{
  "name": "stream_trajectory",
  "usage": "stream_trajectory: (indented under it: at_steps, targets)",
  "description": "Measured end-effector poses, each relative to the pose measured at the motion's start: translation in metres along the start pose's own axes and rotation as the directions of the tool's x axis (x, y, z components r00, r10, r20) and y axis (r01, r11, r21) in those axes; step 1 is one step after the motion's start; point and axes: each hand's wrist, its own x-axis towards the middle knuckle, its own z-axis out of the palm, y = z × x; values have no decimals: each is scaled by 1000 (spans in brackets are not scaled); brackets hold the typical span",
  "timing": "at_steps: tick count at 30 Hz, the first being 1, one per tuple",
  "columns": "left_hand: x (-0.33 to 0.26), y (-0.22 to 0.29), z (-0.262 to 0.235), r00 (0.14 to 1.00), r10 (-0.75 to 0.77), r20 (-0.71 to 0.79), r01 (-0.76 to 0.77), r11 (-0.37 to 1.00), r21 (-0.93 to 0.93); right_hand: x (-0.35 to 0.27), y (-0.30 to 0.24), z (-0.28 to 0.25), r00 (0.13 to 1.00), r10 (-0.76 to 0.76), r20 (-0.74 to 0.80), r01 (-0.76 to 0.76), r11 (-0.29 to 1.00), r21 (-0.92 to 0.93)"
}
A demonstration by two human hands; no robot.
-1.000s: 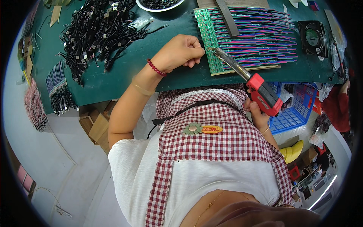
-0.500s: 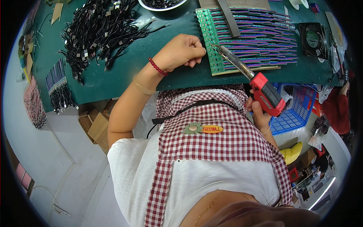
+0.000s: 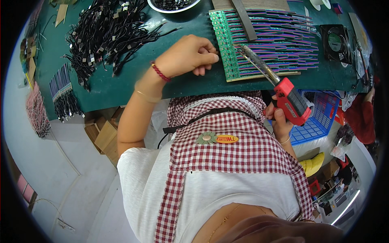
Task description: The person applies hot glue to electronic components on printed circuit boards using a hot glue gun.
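On the far side of a dark green work mat, lying flat: a long green circuit board strip with rows of purple and multicoloured ribbon wires fanning off to the right. Left hand resting knuckles-up on the mat just left of the board, fingers curled narrow, fingertips touching the board's left edge; whether pinching anything, impossible to tell. Wearing a red braided bracelet and a thin gold bangle on that wrist. Right hand wrapped closed around the red pistol-style handle of a soldering gun, held off the near edge of the mat, over a blue plastic basket. Pointing far and left, the gun's metal barrel reaching over the board, tip sitting near the board's middle; contact with the board not clear.

Lying across the far end of the wires: a flat grey bar. Sitting to the far right: a small black square fan. Sprawling across the far left of the mat: a tangled heap of black cables with small connectors. Standing at the far edge: a white bowl of small dark parts. Filling the near view: a red and white checked apron over a white shirt.
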Motion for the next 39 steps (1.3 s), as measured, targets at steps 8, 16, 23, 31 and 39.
stream_trajectory:
  at_steps: [8,16,23,31,39]
  targets:
    - [37,47,-73,666,600,-443,199,430,881,16,-8,1,992,-97,-86,105,990,94]
    - [69,38,-76,817,420,-395,254,354,900,18,-12,-1,982,-143,-125,164,970,177]
    - [68,28,-74,788,515,-339,132,396,909,31,-17,2,975,-176,-136,199,962,185]
    - [59,36,-70,654,649,-389,134,406,904,35,-19,4,965,-216,-147,243,949,203]
    - [53,29,-78,602,663,-444,50,524,850,43,-21,9,968,-222,-121,243,948,205]
